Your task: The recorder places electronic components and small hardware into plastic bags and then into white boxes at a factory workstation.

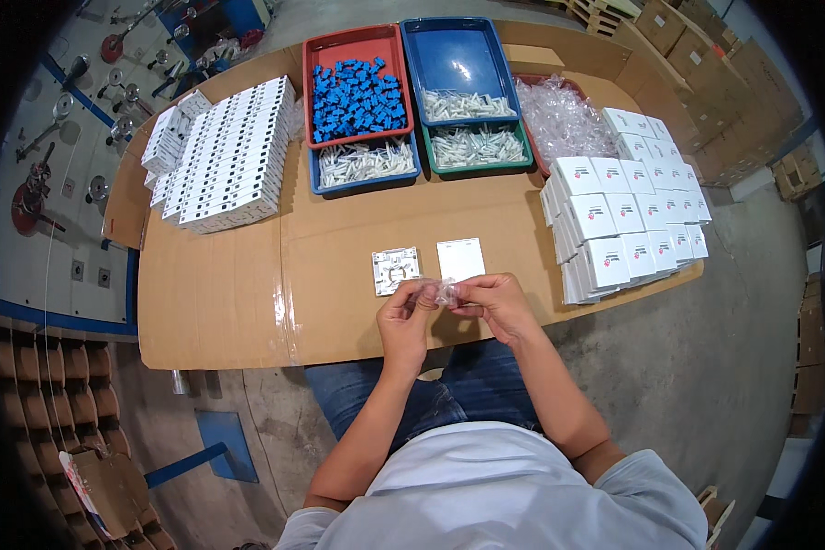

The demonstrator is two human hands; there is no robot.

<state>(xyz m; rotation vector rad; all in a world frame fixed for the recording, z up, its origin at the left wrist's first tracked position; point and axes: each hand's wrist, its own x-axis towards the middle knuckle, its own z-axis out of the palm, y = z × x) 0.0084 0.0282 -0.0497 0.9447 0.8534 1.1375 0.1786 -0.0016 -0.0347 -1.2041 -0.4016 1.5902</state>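
Observation:
Between my two hands, close to the front edge of the cardboard-covered table, is a small clear plastic bag (445, 293). The fingers of my left hand (407, 316) pinch its left side. On its right side, my right hand (497, 305) grips it with thumb and fingers. What the bag contains is too small to make out. Just beyond my left hand lies a white square wall-socket frame (395, 271) with a round opening in its middle. A flat white square plate (460, 259) rests beside it, partly covered by my right hand.
White boxes (234, 156) are stacked at left, more white boxes (628, 215) at right. A red tray (353, 44) of blue parts and a blue tray (454, 60) of pale slim parts sit atop other trays. Clear bags (564, 119) fill a tray behind the right stack.

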